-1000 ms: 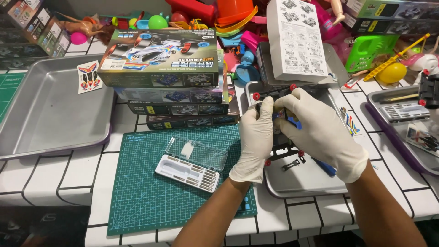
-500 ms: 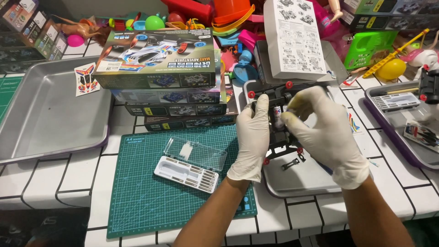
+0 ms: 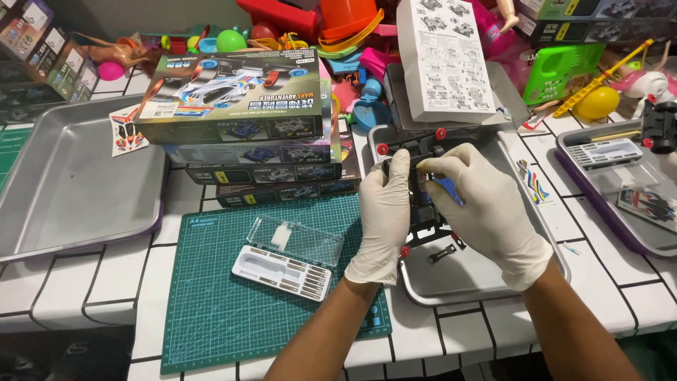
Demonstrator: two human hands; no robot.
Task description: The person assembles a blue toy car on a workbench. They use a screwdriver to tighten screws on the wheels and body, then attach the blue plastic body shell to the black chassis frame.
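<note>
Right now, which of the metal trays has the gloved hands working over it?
The middle tray, right of the green cutting mat. Both hands hold a small black car chassis above it; the left tray and right tray are untouched.

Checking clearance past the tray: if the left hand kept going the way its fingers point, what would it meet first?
Likely the red roller on the black chassis that the left hand grips; depth is unclear.

Stacked kit boxes [image 3: 254,141] block the left; green mat [image 3: 211,310] lies open.
</note>
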